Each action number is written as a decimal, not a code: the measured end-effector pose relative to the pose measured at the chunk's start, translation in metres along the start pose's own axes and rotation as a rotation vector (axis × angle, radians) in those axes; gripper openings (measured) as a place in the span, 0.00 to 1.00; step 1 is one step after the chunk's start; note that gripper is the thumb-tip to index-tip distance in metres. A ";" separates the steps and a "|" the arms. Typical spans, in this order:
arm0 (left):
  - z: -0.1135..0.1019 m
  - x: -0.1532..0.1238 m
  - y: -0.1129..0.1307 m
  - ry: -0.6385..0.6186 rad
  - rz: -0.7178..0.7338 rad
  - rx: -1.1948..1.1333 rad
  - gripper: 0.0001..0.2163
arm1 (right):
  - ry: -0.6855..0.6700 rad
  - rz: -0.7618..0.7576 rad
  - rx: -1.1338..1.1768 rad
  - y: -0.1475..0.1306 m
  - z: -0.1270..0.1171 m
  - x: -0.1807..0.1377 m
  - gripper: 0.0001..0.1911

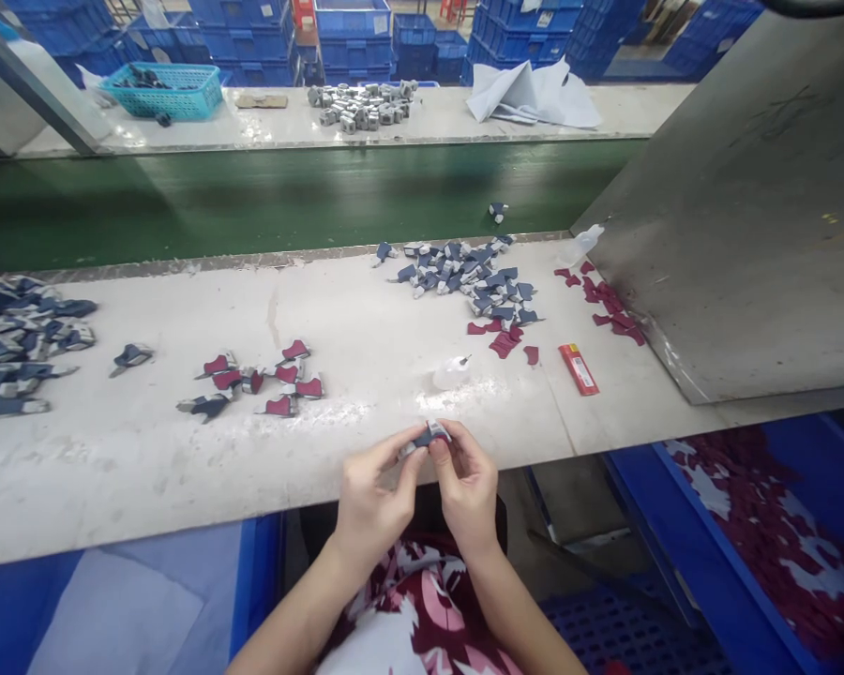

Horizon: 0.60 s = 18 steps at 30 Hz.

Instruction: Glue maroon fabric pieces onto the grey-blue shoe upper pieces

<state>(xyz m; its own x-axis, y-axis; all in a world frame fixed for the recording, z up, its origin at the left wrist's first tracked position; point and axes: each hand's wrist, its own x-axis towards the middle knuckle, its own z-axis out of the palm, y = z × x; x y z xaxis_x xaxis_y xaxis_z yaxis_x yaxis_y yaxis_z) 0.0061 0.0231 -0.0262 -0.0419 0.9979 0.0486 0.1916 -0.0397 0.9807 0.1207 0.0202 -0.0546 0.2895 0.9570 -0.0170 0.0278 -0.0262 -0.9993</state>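
Observation:
My left hand (374, 487) and my right hand (465, 478) meet at the near edge of the white workbench (147, 450), both pinching one small navy and grey fabric piece (429, 435) between fingertips. Just beyond my hands stands a small clear squeeze bottle (451, 372). A group of dark red and navy pieces (267, 380) lies to the left. A heap of navy and grey pieces (464, 277) lies further back on the right, with dark red scraps (504, 340) beside it.
A big pile of navy pieces (18, 342) sits at the far left. A red lighter-like object (578, 368) lies right of the bottle. A slanted metal chute (746, 216) rises at right over a blue bin of red scraps (780, 544). A green conveyor belt (253, 197) runs behind the bench.

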 end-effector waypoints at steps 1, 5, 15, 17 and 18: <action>-0.002 0.002 -0.001 -0.031 -0.051 -0.034 0.11 | -0.017 0.029 0.003 0.002 -0.001 0.001 0.16; -0.009 0.008 -0.001 -0.104 -0.186 -0.171 0.13 | -0.112 -0.048 -0.036 0.009 -0.010 0.009 0.19; -0.017 0.012 0.011 -0.254 -0.289 -0.334 0.10 | -0.174 -0.808 -0.483 0.002 -0.034 0.027 0.14; -0.019 0.012 0.011 -0.285 -0.312 -0.340 0.10 | -0.195 -0.820 -0.501 0.001 -0.033 0.027 0.17; -0.020 0.013 0.010 -0.301 -0.328 -0.351 0.11 | -0.191 -0.826 -0.498 0.001 -0.032 0.027 0.18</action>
<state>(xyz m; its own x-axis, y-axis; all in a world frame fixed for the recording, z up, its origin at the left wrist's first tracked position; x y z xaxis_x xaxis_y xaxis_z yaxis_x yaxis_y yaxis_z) -0.0117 0.0343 -0.0120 0.2470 0.9291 -0.2752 -0.1237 0.3119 0.9420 0.1596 0.0367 -0.0554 -0.1611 0.7584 0.6315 0.5648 0.5956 -0.5713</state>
